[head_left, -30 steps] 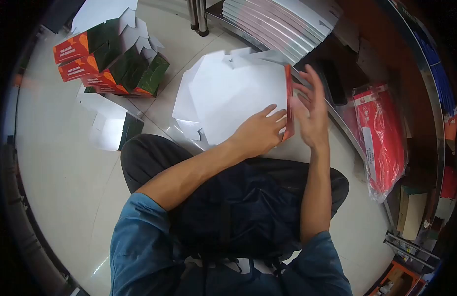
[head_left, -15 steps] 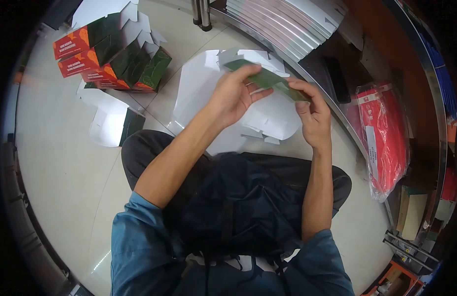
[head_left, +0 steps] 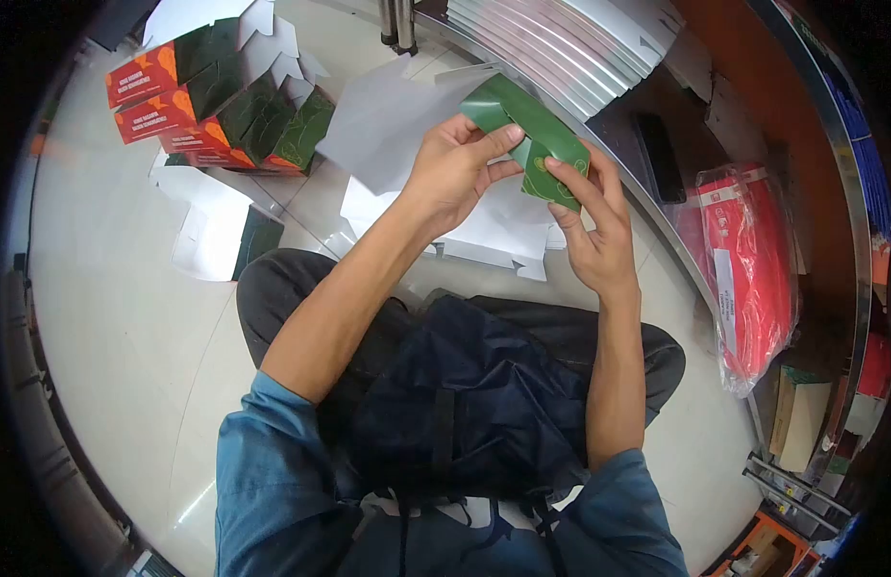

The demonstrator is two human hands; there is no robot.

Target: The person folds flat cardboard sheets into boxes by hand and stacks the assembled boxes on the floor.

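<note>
A green printed cardboard box blank (head_left: 537, 125) is held up in front of me, partly folded. My left hand (head_left: 462, 168) pinches its near edge with the thumb on top. At its right end, my right hand (head_left: 594, 216) grips a folded green flap, thumb below and fingers over it. A large white panel (head_left: 393, 120) sticks out to the left behind my left hand and seems to belong to the same blank. Beneath, more white cardboard blanks (head_left: 484, 236) lie on the floor, partly hidden by my hands.
Red and green boxes (head_left: 157, 115) are stacked at the upper left, with a white open carton piece (head_left: 210, 236) beside them. A metal shelf holds stacked white sheets (head_left: 561, 43) and a dark phone-like object (head_left: 659, 159). A red plastic-wrapped package (head_left: 748, 269) leans on the right.
The blank has turned so its green face shows more, and a white panel has swung up at the left. My right hand has shifted slightly left and now presses a folded flap.
</note>
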